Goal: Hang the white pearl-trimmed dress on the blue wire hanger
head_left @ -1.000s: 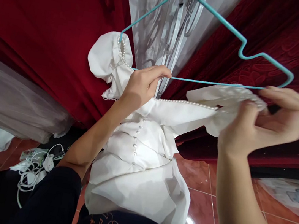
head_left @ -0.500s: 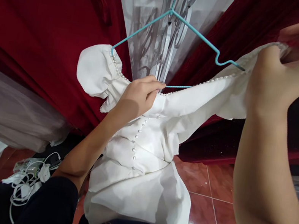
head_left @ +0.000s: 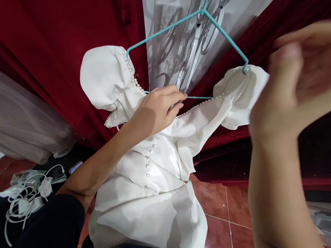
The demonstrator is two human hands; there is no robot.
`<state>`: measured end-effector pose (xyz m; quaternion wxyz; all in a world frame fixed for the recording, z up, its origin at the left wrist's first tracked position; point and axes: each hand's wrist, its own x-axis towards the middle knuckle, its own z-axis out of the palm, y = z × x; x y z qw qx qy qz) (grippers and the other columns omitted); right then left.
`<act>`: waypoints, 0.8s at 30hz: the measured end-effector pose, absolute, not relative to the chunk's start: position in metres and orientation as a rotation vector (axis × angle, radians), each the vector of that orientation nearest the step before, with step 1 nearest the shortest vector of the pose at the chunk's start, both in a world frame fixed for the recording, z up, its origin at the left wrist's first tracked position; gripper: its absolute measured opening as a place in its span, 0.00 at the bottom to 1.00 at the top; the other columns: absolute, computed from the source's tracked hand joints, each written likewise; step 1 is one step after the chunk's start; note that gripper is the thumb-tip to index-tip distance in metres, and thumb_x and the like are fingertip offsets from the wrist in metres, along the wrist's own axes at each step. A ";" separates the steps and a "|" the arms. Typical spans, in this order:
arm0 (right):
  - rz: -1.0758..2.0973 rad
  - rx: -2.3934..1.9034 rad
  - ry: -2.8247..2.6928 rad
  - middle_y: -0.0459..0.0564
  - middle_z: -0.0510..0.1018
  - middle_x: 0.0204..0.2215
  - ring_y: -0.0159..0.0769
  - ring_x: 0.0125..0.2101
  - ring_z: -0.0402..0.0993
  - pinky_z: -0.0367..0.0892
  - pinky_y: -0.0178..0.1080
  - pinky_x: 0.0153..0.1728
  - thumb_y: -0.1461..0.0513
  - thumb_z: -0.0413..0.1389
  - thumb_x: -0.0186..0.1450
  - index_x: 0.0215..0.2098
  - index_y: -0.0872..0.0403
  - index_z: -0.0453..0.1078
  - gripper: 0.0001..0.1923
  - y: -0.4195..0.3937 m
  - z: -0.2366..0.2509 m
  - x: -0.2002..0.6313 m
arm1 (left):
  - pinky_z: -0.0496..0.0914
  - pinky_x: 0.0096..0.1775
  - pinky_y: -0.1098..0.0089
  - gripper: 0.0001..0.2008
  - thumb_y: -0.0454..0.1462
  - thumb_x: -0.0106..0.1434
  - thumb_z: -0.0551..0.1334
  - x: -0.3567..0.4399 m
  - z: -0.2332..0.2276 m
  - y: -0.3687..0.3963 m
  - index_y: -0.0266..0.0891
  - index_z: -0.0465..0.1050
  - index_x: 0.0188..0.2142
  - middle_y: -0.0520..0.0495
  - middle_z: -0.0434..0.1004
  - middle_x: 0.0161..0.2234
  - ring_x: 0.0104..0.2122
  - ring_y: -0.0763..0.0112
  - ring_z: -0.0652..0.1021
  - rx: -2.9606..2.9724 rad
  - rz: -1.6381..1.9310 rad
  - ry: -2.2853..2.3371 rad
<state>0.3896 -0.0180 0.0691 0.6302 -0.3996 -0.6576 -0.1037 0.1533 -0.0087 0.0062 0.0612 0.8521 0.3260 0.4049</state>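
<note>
The left hand [head_left: 158, 108], near the middle, pinches the blue hanger [head_left: 165, 31] by its low bar. The white dress [head_left: 152, 213] hangs on it, down to 6 o'clock. At 2 o'clock, the blurry right hand [head_left: 316, 78] has thumb and fingers spread, near a puffy sleeve [head_left: 248, 100]. White cords [head_left: 21, 205] lie at 8 o'clock.

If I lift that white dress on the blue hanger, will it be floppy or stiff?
The white dress is probably floppy overall, since its fabric sags into soft folds. Its puffed sleeves may be slightly stiffer, as they keep a rounded shape. It might slip off the thin blue hanger if tilted, since the shoulders sit near its ends.
</note>
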 end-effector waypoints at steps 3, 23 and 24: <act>-0.247 -0.859 -1.949 0.55 0.82 0.45 0.44 0.47 0.76 0.71 0.50 0.49 0.57 0.53 0.77 0.54 0.49 0.74 0.12 -0.027 0.026 0.375 | 0.79 0.52 0.61 0.14 0.30 0.76 0.59 0.153 0.004 -0.007 0.40 0.82 0.52 0.44 0.84 0.50 0.48 0.61 0.85 2.569 1.234 0.970; -0.228 -1.190 -1.850 0.54 0.80 0.44 0.49 0.47 0.73 0.64 0.54 0.56 0.60 0.52 0.72 0.55 0.49 0.76 0.16 -0.021 -0.017 0.357 | 0.76 0.56 0.63 0.12 0.28 0.71 0.67 0.063 0.033 0.038 0.42 0.84 0.49 0.53 0.87 0.44 0.48 0.62 0.84 2.136 1.754 1.421; -0.196 -1.219 -1.860 0.55 0.80 0.44 0.50 0.48 0.73 0.64 0.55 0.56 0.60 0.52 0.71 0.54 0.49 0.76 0.16 -0.023 -0.012 0.358 | 0.77 0.54 0.65 0.14 0.27 0.70 0.64 0.063 0.038 0.033 0.41 0.86 0.48 0.53 0.88 0.44 0.47 0.63 0.85 2.119 1.729 1.437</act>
